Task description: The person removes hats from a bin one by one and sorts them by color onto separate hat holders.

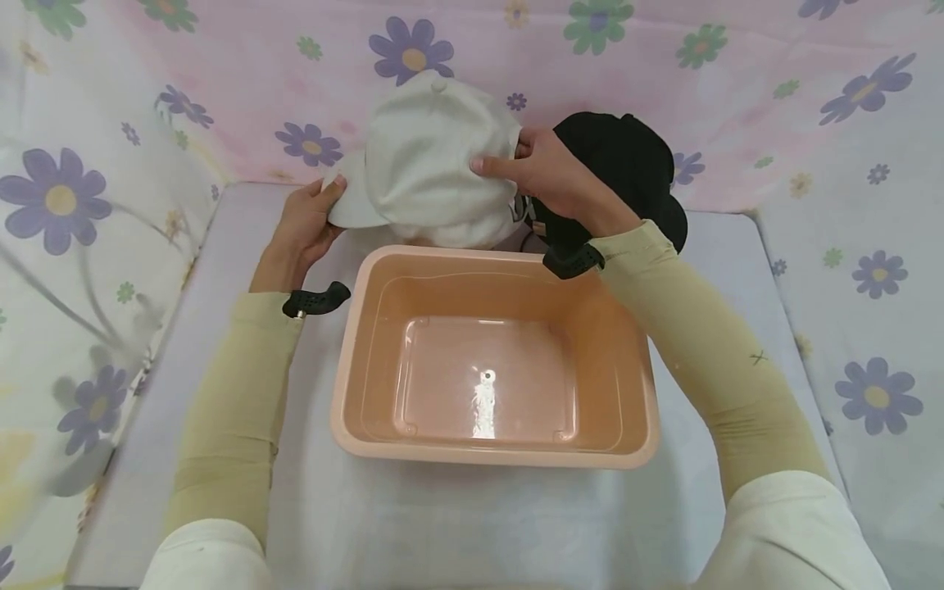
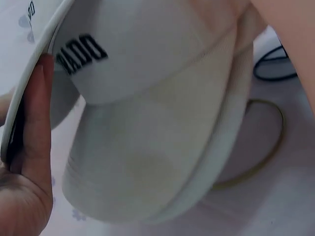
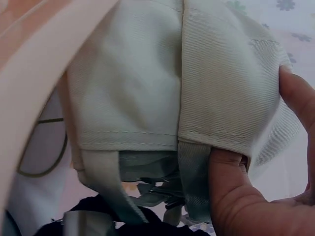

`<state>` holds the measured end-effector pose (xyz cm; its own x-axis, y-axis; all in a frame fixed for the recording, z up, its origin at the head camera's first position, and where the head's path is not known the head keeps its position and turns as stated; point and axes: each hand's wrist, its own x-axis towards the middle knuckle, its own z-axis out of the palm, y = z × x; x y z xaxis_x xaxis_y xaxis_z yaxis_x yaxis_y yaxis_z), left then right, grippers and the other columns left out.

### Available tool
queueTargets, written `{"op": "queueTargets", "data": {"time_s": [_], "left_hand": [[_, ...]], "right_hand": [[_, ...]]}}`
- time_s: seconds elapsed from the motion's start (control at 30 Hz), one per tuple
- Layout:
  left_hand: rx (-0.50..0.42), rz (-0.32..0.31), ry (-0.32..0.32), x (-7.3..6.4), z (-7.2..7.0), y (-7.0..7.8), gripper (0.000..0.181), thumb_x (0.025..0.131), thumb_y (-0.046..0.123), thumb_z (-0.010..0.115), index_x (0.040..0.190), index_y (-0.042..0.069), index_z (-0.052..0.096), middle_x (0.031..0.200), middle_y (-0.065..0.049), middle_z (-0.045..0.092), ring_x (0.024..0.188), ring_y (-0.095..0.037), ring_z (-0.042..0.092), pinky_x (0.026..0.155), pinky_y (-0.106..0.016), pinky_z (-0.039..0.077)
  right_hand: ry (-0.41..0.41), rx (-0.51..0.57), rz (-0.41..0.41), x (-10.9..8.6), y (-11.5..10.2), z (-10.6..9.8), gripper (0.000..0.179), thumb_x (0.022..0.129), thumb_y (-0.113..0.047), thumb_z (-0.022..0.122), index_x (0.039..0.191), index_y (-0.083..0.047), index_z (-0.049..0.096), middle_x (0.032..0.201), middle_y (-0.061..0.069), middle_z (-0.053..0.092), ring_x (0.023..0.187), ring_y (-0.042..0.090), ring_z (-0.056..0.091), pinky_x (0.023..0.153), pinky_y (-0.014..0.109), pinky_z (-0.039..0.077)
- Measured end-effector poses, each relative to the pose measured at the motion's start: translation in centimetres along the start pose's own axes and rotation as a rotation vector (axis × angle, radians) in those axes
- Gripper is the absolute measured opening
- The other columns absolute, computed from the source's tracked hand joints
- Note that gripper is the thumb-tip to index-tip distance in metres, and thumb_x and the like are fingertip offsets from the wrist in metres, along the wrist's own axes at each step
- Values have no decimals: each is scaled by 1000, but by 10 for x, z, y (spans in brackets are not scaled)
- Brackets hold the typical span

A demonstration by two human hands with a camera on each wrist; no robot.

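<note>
My left hand (image 1: 304,223) pinches the brim of a white baseball cap (image 1: 428,156), thumb on top and fingers beneath. At the cap's back edge my right hand (image 1: 559,174) grips the fabric; its thumb presses the outside in the right wrist view, fingers tucked under the hem beside the strap (image 3: 194,184). The cap is tilted behind the basin. Below it, the left wrist view shows another pale cap (image 2: 133,157) with dark lettering and a further brim layered under it. Next to my right wrist lies a black cap (image 1: 623,152), partly covered by that hand.
A peach plastic basin (image 1: 490,456) stands in front of the caps on a white-covered table (image 1: 487,524). Flower-printed cloth (image 1: 472,33) hangs behind and at both sides. Thin loops, one olive (image 2: 281,135) and one dark, lie by the caps.
</note>
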<state>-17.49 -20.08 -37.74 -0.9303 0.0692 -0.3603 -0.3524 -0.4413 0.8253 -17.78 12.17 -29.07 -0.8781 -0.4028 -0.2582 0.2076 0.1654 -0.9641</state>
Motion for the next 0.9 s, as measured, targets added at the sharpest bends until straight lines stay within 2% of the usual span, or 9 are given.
{"op": "queueTargets", "data": {"time_s": [0.17, 0.27, 0.4, 0.43, 0.53, 0.63, 0.77, 0.9], "left_hand": [[63, 27, -33, 2, -9, -11, 61, 90, 19, 59, 141, -3, 33, 122, -11, 50, 101, -17, 58, 72, -25, 54], [133, 41, -42, 3, -15, -18, 62, 89, 20, 61, 140, -2, 34, 124, -12, 49, 103, -18, 57, 71, -25, 54], [226, 62, -28, 3, -20, -25, 61, 87, 22, 65, 139, 1, 39, 121, -13, 52, 103, -20, 58, 70, -24, 54], [241, 71, -23, 4, -20, -26, 61, 87, 23, 65, 138, 2, 40, 120, -13, 53, 103, -20, 58, 70, -24, 54], [230, 94, -15, 3, -19, -28, 59, 85, 22, 67, 136, 4, 44, 119, -13, 55, 102, -20, 59, 70, -24, 54], [163, 94, -27, 1, -19, -30, 58, 83, 15, 70, 135, 6, 45, 117, -12, 56, 100, -20, 60, 70, -26, 54], [115, 98, -69, -3, -19, -32, 58, 80, 3, 70, 133, 6, 45, 110, -10, 62, 95, -19, 64, 70, -28, 55], [147, 128, -97, -3, -20, -31, 56, 79, -1, 71, 129, 3, 46, 100, -8, 68, 89, -19, 67, 68, -29, 56]], "right_hand": [[1, -96, -64, -3, 5, 2, 65, 79, -23, 75, 131, -8, 40, 122, 11, 51, 106, 26, 55, 91, 40, 48], [-11, -157, -70, -4, 5, 2, 70, 78, -24, 75, 135, -11, 37, 123, 10, 49, 107, 24, 53, 91, 40, 47], [-15, -299, -73, -9, 4, 2, 74, 78, -30, 76, 136, -13, 35, 121, 8, 46, 105, 21, 52, 88, 37, 48], [-9, -336, -76, -10, 4, 2, 71, 77, -32, 75, 134, -11, 37, 117, 8, 46, 100, 21, 53, 84, 36, 49], [11, -437, -90, -15, 3, 1, 70, 77, -37, 75, 131, -11, 39, 110, 7, 47, 90, 21, 54, 77, 32, 49], [22, -477, -92, -18, 5, 1, 68, 76, -39, 75, 127, -11, 41, 102, 8, 49, 79, 24, 53, 67, 33, 48], [18, -500, -84, -19, 11, 1, 67, 73, -41, 77, 121, -10, 43, 95, 8, 50, 77, 23, 50, 59, 33, 46], [17, -540, -84, -17, 15, 0, 69, 70, -42, 79, 117, -9, 42, 95, 7, 49, 79, 20, 50, 59, 31, 44]]}}
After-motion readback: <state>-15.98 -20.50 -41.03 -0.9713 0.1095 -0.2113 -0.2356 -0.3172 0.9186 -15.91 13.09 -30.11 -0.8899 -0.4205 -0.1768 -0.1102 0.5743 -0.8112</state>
